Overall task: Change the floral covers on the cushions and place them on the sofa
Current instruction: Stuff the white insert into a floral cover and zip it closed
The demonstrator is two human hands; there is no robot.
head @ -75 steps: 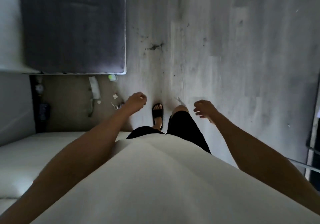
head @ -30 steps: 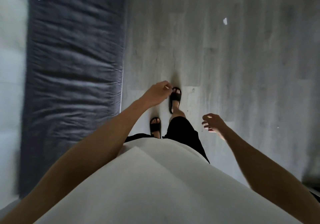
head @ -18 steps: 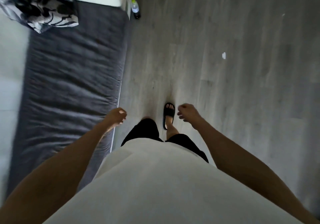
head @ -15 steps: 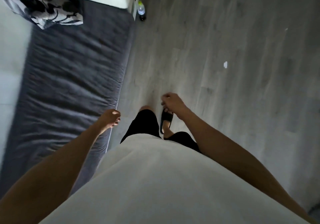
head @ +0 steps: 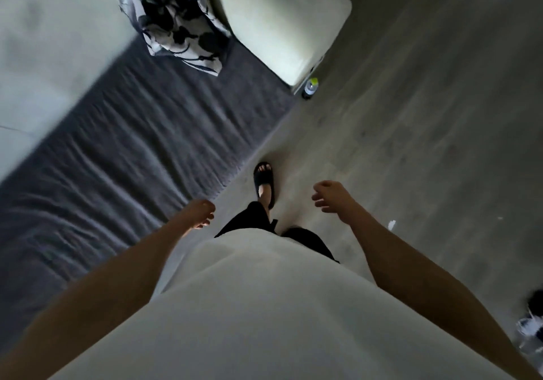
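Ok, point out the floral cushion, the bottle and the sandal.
floral cushion [head: 179, 24], head view, middle of the patterned cover.
bottle [head: 310, 88], head view, its clear body below the cap.
sandal [head: 263, 177], head view, black strap.

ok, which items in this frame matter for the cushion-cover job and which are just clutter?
Job:
black-and-white floral cushion on the seat
dark grey sofa seat pad
cream sofa armrest
left hand, right hand, both empty

Clutter:
clear bottle with yellow-green cap on the grey floor
white scrap
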